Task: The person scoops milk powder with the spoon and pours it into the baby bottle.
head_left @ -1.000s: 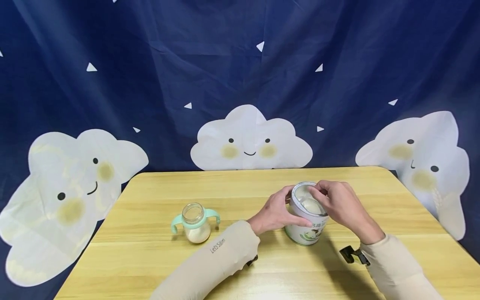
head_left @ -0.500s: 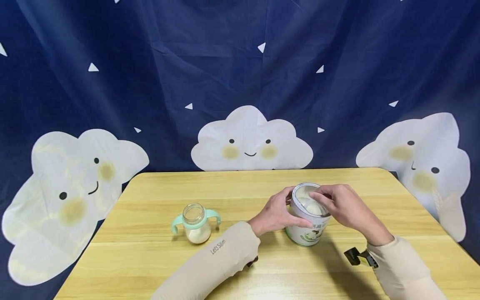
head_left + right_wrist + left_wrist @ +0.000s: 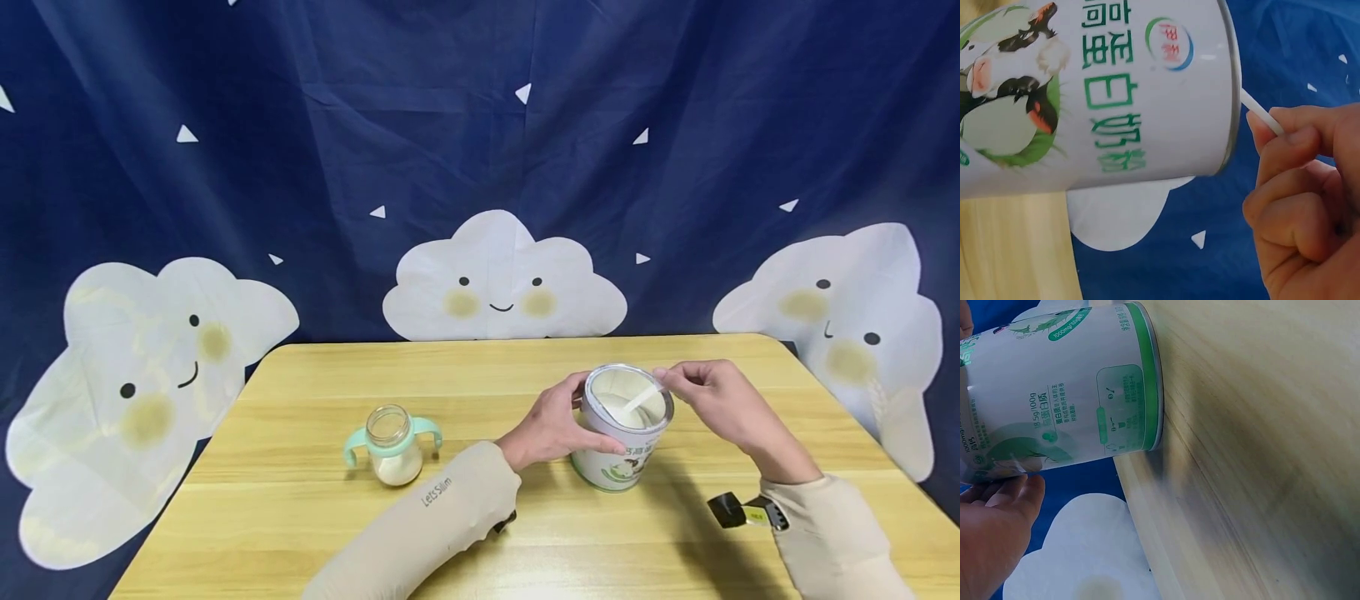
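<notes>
A white milk powder can with green print and a cow picture is on the right half of the table, its top uncovered. My left hand grips its left side, thumb along the front. In the left wrist view, fingertips of the left hand touch the can's wall. Over the right rim, my right hand pinches the white handle of a scoop, whose lower end sits inside the can among pale powder. The right wrist view shows the handle between thumb and index finger, other fingers curled.
A baby bottle without a cap, with mint-green handles and whitish contents, stands left of my left forearm. The wooden table ends at a dark blue curtain printed with clouds.
My right hand has drawn back to the right, from over the can's mouth to beside its rim, so the scoop's handle now shows. The left hand and can stay nearly in place.
</notes>
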Demonstrator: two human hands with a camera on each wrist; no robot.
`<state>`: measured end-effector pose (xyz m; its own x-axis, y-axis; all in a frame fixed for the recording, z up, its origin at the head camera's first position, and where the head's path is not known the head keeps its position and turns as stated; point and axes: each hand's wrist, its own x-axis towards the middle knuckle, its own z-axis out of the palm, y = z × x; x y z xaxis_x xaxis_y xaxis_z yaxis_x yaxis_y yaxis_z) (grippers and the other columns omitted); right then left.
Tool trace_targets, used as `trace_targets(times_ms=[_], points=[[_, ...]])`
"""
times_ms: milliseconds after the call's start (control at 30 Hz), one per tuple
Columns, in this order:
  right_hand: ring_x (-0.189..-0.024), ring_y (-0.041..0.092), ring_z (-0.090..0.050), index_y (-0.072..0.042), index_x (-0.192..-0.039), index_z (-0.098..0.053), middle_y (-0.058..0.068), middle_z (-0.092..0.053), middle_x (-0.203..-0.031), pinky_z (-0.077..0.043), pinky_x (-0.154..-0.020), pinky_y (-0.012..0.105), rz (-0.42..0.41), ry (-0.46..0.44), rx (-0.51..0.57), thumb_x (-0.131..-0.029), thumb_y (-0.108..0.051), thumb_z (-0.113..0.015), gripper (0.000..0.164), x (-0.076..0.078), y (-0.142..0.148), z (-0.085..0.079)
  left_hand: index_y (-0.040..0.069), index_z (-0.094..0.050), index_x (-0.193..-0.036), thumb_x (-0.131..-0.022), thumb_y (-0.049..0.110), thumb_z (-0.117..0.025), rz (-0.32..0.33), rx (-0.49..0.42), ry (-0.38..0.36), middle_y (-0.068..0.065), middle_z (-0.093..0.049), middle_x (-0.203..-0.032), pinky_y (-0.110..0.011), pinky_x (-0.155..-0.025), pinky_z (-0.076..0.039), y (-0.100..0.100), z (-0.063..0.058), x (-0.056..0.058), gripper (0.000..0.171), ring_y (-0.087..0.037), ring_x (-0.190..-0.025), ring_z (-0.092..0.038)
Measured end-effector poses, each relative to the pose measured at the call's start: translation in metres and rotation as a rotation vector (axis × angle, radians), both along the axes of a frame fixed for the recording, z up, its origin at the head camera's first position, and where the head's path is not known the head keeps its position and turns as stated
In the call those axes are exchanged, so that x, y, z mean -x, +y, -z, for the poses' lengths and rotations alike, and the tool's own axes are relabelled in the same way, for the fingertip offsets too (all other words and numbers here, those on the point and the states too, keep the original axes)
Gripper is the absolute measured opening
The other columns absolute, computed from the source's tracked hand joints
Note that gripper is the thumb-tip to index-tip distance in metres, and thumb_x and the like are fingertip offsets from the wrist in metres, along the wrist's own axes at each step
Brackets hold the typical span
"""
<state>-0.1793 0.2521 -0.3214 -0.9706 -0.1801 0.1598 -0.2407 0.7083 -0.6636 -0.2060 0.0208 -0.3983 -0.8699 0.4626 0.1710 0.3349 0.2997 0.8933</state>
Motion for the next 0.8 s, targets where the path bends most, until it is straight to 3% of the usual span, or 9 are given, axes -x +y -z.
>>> trace_targets(times_ms=[133,200,367,500,800], points=[[-0.074,0.017,-0.044,-0.005,-0.092,-0.076,0.007,-0.062,-0.092,-0.035,-0.059,0.03,0.057,-0.029,0.019,-0.103,-0.04,-0.055,0.042,0.002,0.006,0.002,0.013,-0.049,-0.143,-0.066,0.024,-0.096,0.008,-0.01,0.001,0.005,-0.061,-0.131,-0.025,-0.1,-0.046,0.0,0.0,0.0,0.091,-0.009,-0.119,-0.056],[-0.069,0.016,-0.042,-0.002,-0.095,-0.076,0.005,-0.06,-0.083,-0.034,-0.053,0.031,0.086,-0.038,0.047,-0.102,-0.041,-0.056,0.044,0.003,0.009,0.003,0.013,-0.049,-0.144,-0.066,0.023,-0.096,0.01,-0.013,0.001,0.005,-0.06,-0.131,-0.024,-0.1,-0.046,0.0,0.0,0.0,0.091,-0.009,-0.12,-0.056],[-0.048,0.012,-0.032,-0.002,-0.092,-0.073,-0.007,-0.031,-0.056,-0.027,-0.039,0.033,0.136,-0.058,0.135,-0.101,-0.045,-0.056,0.047,0.003,0.017,0.002,0.014,-0.049,-0.144,-0.065,0.023,-0.096,0.004,-0.011,0.002,0.007,-0.059,-0.132,-0.024,-0.1,-0.046,-0.001,0.001,0.0,0.092,-0.009,-0.12,-0.056],[-0.044,0.009,-0.031,-0.005,-0.085,-0.071,-0.009,-0.031,-0.051,-0.027,-0.036,0.035,0.147,-0.068,0.212,-0.1,-0.046,-0.057,0.046,0.003,0.022,0.002,0.013,-0.049,-0.144,-0.065,0.021,-0.096,0.001,-0.022,-0.006,0.008,-0.059,-0.132,-0.024,-0.1,-0.046,0.0,0.001,0.0,0.092,-0.009,-0.12,-0.056],[-0.043,0.01,-0.03,-0.001,-0.089,-0.072,-0.008,-0.03,-0.051,-0.027,-0.036,0.033,0.165,-0.092,0.175,-0.101,-0.048,-0.055,0.052,0.003,0.025,0.012,0.014,-0.049,-0.144,-0.066,0.021,-0.096,0.005,-0.032,-0.017,0.009,-0.059,-0.131,-0.025,-0.102,-0.045,0.0,0.001,0.0,0.091,-0.008,-0.12,-0.056]])
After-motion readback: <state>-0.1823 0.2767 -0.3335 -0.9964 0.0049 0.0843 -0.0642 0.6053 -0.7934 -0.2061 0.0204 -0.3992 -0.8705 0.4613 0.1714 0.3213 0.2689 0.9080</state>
